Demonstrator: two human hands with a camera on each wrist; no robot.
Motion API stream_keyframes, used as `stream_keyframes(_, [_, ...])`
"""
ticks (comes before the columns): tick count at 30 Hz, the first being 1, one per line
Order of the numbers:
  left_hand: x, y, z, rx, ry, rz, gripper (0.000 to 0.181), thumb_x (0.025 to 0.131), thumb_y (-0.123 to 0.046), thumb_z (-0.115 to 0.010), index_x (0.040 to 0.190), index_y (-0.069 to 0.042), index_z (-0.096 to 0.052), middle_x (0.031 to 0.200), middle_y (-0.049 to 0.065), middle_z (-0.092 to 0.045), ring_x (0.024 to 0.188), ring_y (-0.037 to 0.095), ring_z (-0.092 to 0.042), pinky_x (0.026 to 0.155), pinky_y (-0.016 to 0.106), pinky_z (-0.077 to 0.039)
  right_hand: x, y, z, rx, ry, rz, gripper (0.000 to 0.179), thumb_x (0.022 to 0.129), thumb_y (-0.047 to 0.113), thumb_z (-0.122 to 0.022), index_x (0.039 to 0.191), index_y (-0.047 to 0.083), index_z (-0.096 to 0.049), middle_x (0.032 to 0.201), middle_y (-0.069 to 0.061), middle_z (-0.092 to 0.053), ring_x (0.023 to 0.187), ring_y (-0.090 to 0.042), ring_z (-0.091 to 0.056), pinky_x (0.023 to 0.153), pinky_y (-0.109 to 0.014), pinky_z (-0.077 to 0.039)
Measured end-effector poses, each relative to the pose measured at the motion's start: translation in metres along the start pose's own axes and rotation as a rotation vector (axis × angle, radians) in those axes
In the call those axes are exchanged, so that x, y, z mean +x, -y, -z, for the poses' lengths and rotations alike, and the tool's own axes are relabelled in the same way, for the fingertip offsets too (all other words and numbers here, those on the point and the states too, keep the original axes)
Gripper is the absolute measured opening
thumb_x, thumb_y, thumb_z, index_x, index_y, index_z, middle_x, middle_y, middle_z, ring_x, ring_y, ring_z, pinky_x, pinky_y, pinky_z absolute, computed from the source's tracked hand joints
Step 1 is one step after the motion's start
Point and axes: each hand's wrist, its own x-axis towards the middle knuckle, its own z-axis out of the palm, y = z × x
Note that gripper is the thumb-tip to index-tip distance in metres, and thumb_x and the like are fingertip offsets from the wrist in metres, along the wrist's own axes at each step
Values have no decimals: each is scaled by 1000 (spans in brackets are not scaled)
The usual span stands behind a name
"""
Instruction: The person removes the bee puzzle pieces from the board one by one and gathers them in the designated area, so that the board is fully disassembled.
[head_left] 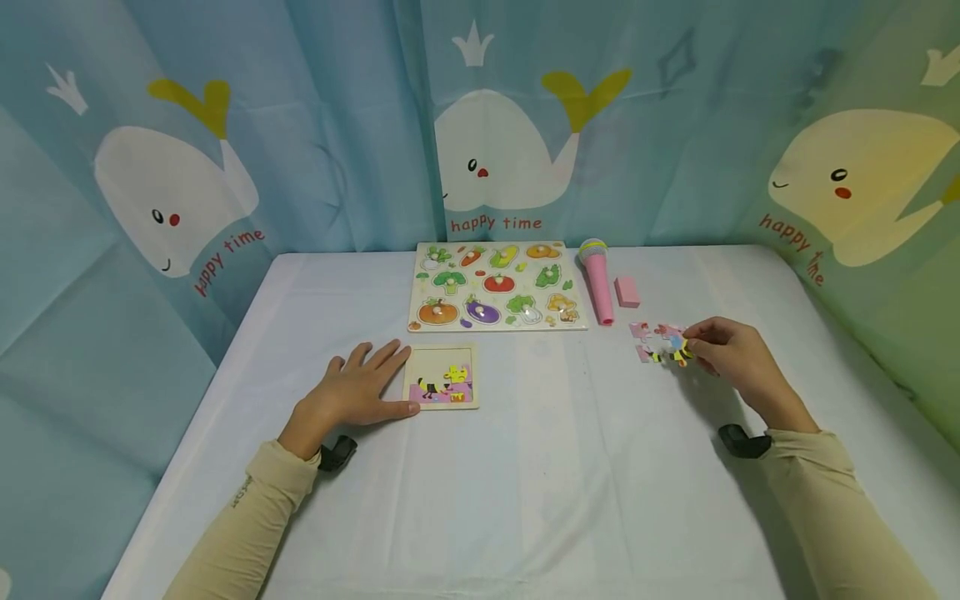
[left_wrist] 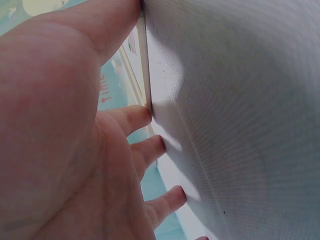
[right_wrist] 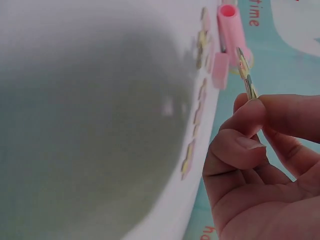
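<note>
Two bare hands at a white-covered table [head_left: 525,492], blue whale-print curtain [head_left: 337,158] along the far side. Far left of the work, your beige left sleeve [head_left: 251,508] is rolled back above a black wrist device [head_left: 339,453]. Your left hand [head_left: 348,396] lies wide, fingers straight and spread, gripping nothing; thumb tip at the near left corner of the small wooden puzzle tray [head_left: 429,360], index fingertip by its far left corner, the other fingers out on the cloth. Tray sits left of centre: pink, yellow and black picture pieces [head_left: 429,395] along its near part, a yellow one toward the right, bare wood at the far left. Just beyond, a vegetable board [head_left: 510,327] reaches further right, its pictures knobbed. Pink toy microphone [head_left: 598,287] beside it, grey head to the far side; small pink block [head_left: 627,292] just right of that. Nearer, loose puzzle pieces [head_left: 643,353] lie flat on the cloth. Right of these, your right hand [head_left: 731,354] is narrow, thumb and forefinger pinching one puzzle piece [right_wrist: 245,72], seen nearly edge-on from the right wrist; other fingers curl in.
</note>
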Motion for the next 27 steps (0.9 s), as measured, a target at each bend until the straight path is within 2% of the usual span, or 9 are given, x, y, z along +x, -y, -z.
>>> stream_keyframes(7, [0, 0, 0, 5, -4, -5, 98, 99, -63, -66, 172, -11, -26, 177, 16, -20, 158, 49, -16, 115, 76, -21, 7, -7, 0, -63, 3, -91, 27, 110, 11, -57, 125, -10, -62, 105, -18, -65, 81, -18, -58, 64, -30, -51])
stream_keyframes(13, [0, -1, 0, 15, 4, -3, 98, 99, -64, -66, 172, -11, -26, 177, 16, -20, 158, 49, -17, 115, 76, -22, 12, -8, -3, -96, 7, -126, 25, 108, 7, -56, 124, -11, -62, 106, -21, -65, 83, -23, -60, 65, -29, -52])
stream_keyframes(20, [-1, -2, 1, 4, 5, 1, 98, 99, -64, -66, 172, -11, -25, 177, 16, -20, 158, 49, -16, 116, 76, -20, 15, -10, -1, -158, 17, -110, 26, 107, 11, -58, 121, -10, -64, 103, -21, -68, 85, -25, -59, 65, -29, -49])
stream_keyframes(23, [0, -2, 2, 0, 5, 4, 99, 99, -64, -66, 172, -12, -25, 177, 15, -20, 158, 49, -16, 117, 77, -18, 15, -9, 3, -196, 5, -81, 27, 107, 13, -59, 120, -10, -65, 99, -18, -70, 83, -23, -58, 64, -29, -48])
stream_keyframes(27, [0, -2, 2, -6, 9, 7, 98, 99, -63, -67, 172, -12, -25, 177, 15, -19, 158, 49, -16, 117, 76, -17, 17, -5, 5, -194, -23, -41, 28, 108, 14, -58, 119, -10, -66, 96, -15, -69, 78, -18, -57, 63, -29, -47])
